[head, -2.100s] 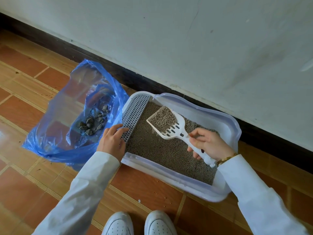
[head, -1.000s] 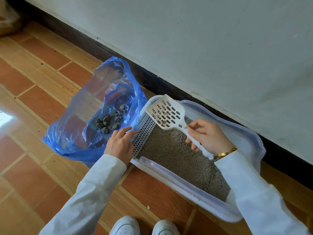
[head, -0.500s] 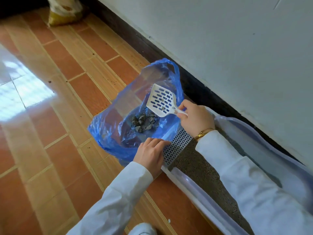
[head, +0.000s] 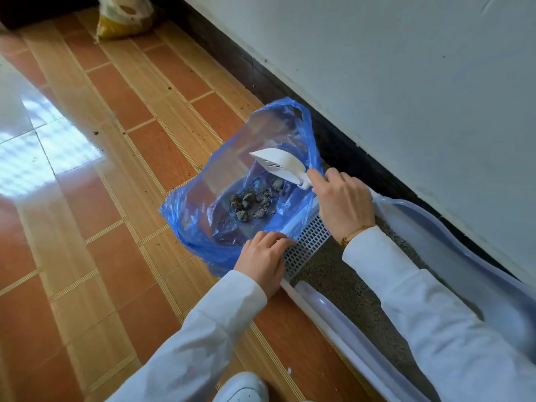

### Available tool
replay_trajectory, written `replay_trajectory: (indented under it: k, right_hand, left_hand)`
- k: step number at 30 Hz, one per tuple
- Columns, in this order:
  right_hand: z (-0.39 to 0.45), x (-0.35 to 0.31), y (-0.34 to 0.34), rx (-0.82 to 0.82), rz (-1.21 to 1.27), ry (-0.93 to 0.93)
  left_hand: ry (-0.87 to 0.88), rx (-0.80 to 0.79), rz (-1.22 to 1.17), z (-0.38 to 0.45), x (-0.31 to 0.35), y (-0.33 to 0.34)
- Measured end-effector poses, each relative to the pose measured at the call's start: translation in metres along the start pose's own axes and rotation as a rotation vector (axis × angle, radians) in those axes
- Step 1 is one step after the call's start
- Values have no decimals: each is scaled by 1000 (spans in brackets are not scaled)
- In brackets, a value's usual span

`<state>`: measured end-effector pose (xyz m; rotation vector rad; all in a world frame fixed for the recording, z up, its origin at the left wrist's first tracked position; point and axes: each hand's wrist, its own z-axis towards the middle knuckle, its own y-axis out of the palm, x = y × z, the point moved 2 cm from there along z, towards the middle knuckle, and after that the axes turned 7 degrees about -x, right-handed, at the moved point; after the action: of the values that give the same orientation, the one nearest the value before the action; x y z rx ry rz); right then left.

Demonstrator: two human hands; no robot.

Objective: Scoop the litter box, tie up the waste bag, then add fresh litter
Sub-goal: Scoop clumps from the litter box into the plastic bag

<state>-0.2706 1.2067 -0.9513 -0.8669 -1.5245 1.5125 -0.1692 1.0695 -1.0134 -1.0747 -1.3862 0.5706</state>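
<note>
White leather shoe toe (head: pixel 246 385) sits nearest, at the bottom edge, with terracotta floor tiles (head: pixel 121 216) spreading beyond it. Next comes the pale translucent plastic litter box (head: pixel 333 311) along the wall, holding grey granular litter (head: pixel 333 274) and a white perforated grid panel (head: pixel 307 239) at its near end. The left hand (head: pixel 262 258) rests with fingers laid fairly flat on the edge of that grid, right where the thin blue plastic waste bag (head: pixel 203 227) meets the box; whether it pins the film I cannot tell. Further out, the right hand (head: pixel 345 201) is wrapped around the handle of the white slotted plastic scoop (head: pixel 278 165), which is tipped on its side above the bag's open mouth. Dark grey clumps (head: pixel 252 201) lie in the bottom of the bag, just beside the box. Farthest, a yellow-and-white sack (head: pixel 124 15) leans near the dark skirting. The bag is floppy and stands unsupported, so its mouth could sag shut or slide, sending tipped waste onto the tiles; a sharp shake of the scoop could also fling stray granules past the rim.
</note>
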Motion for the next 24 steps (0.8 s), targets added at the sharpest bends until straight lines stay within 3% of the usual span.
replay_trajectory:
  k: [3,13,20,24]
  right_hand:
    - [-7,9,-6,-1,156,77]
    - [-115,73,-13,-112,1142,619]
    - [-230,97,3,-271,1126,921]
    - [-250,87,23,-398,1085,988]
  left_hand:
    - [-1,-6,13,0,1,-1]
    - [-7,6,27,4,11,0]
    - [37,2,63,15,32,7]
    - [68,-1,62,18,40,12]
